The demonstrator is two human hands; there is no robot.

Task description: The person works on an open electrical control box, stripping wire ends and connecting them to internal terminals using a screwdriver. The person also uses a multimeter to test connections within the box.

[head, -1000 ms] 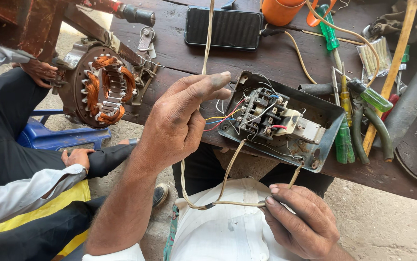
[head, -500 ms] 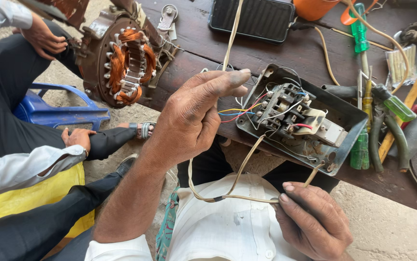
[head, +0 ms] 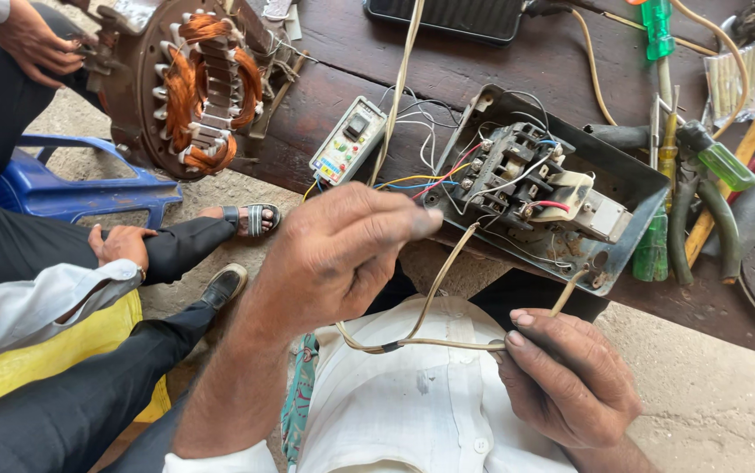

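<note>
Copper windings of the motor stator (head: 193, 88) sat far left on the wooden bench (head: 377, 70), a co-worker's hand (head: 36, 39) on it. My left hand (head: 342, 254) pinched the beige cable (head: 434, 298) near the open starter box (head: 552, 188); my right hand (head: 570, 377) gripped its loop lower down. Judging by that, the cable wasn't terminated yet and the box wiring remained exposed.

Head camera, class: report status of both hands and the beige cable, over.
Left hand pinching thin beige cable near grey metal switch box. Right hand gripping cable's lower loop. Loose coloured wires crowd the box; small white tester alongside.
</note>
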